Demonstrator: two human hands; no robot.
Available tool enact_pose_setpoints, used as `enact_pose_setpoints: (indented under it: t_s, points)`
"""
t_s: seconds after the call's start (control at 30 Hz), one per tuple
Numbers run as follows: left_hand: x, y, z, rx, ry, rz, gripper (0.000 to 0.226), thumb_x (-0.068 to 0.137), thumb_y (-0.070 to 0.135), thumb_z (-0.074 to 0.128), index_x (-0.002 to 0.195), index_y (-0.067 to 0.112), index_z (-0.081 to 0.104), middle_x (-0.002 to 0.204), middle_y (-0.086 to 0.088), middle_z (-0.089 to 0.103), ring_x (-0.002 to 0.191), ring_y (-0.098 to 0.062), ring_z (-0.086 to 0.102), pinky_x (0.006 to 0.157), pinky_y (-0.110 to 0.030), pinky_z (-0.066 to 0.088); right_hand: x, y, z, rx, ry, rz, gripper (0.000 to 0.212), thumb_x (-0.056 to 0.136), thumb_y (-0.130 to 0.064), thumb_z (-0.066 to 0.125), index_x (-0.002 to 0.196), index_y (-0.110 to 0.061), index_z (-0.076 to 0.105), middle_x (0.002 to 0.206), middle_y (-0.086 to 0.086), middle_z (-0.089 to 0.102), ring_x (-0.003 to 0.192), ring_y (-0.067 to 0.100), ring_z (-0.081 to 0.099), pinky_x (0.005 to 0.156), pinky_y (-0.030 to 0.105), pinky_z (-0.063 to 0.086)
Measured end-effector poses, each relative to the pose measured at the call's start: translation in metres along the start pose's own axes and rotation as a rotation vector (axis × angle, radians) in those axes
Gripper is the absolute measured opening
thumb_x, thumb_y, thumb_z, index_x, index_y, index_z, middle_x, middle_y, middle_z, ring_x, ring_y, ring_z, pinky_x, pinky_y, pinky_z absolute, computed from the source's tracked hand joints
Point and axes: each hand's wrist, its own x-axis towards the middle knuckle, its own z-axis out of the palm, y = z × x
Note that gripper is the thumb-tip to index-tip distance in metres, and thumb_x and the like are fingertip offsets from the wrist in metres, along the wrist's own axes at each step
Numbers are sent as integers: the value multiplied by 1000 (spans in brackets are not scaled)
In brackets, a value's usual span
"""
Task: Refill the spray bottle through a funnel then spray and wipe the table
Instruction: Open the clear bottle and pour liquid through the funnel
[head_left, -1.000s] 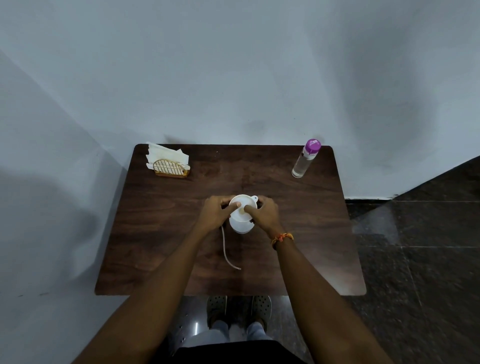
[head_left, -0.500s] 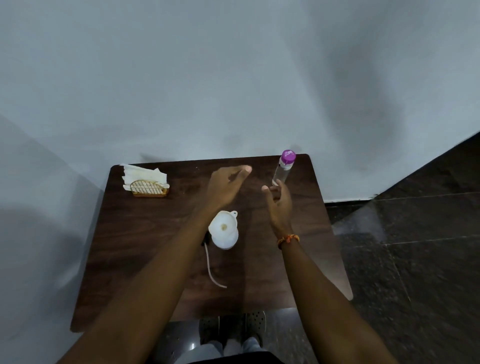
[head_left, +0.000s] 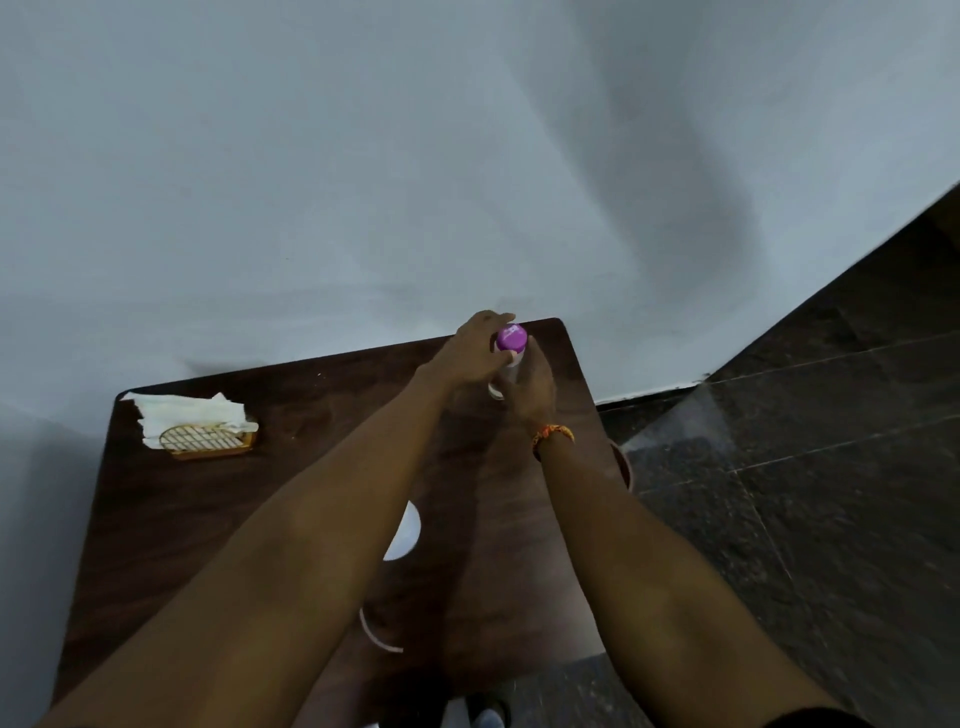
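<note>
A table (head_left: 171, 519) is standing against a wall (head_left: 363, 156). A bottle (head_left: 508, 358) is standing at its one-o'clock corner, with the left hand (head_left: 475, 351) and right hand (head_left: 532, 384) lying on either side of it. A napkin holder (head_left: 205, 441) is sitting at ten o'clock. A funnel (head_left: 405, 532) is sitting near the centre, partly under the left forearm, and a tube (head_left: 376, 636) is lying at six o'clock.

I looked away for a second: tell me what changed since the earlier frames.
Both hands left the white funnel and reached to the far right corner. Now the left hand is at the purple cap and the right hand grips the bottle. The napkin holder and the bottle stayed put.
</note>
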Motion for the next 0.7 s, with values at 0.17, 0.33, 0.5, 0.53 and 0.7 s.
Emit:
enact_pose_setpoints:
  t_s: [0.17, 0.33, 0.5, 0.53, 0.7]
  points:
    - [7, 3, 11, -81, -2, -46, 62, 91, 10, 74, 148, 15, 51, 144, -12, 60, 133, -29, 55, 114, -43, 45, 8, -4, 0, -12, 34, -3, 47, 102, -26, 68, 146, -16, 56, 132, 8, 69, 119, 29, 66, 96, 33, 51]
    - [-12, 2, 13, -51, 10, 24, 42, 86, 14, 74, 127, 18, 64, 119, -5, 70, 111, -22, 64, 100, -42, 54, -20, -11, -17, -20, -32, 33, 47, 104, -11, 61, 148, 1, 51, 135, 23, 63, 127, 44, 60, 102, 45, 51]
    - [-37, 11, 22, -37, -25, -15, 43, 82, 25, 82, 121, 21, 64, 115, -3, 69, 106, -22, 64, 96, -45, 56, -36, 2, -4, 41, 20, -22, 38, 101, -8, 66, 138, -12, 60, 108, -8, 62, 99, 12, 66, 73, -3, 41]
    - [-44, 12, 25, -45, -17, -21, 45, 82, 25, 83, 122, 20, 64, 117, -3, 68, 107, -21, 63, 97, -44, 55, -46, 3, -7, 79, 9, -49, 37, 102, -5, 64, 137, -15, 59, 107, -10, 62, 95, 2, 65, 74, -4, 42]
    - [-90, 14, 48, -90, -5, -65, 55, 82, 32, 84, 130, 21, 57, 127, -3, 62, 115, -20, 60, 96, -32, 53, -89, 27, -16, 150, -54, -105, 41, 104, -1, 60, 142, -15, 57, 122, -11, 66, 108, -10, 65, 84, 7, 51]
